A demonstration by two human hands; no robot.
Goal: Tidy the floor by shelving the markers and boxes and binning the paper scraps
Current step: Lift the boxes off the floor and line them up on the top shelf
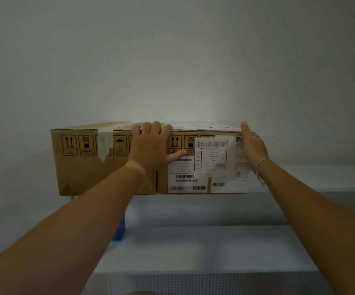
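Observation:
A wide brown cardboard box (87, 167) with white shipping labels and handling symbols sits high up against the pale wall, its underside level with the upper shelf (299, 189). My left hand (151, 145) lies on the box's front face, fingers hooked over the top edge and thumb spread to the right. My right hand (254, 143) presses flat against the box's right end, with a thin band at the wrist. The box is held between both hands. No markers or paper scraps are in view.
Below the box runs a white lower shelf (214, 248) with a perforated front panel (193, 282). A blue object (119, 232) stands on it, partly hidden behind my left forearm. The bare wall (172, 60) fills the upper half.

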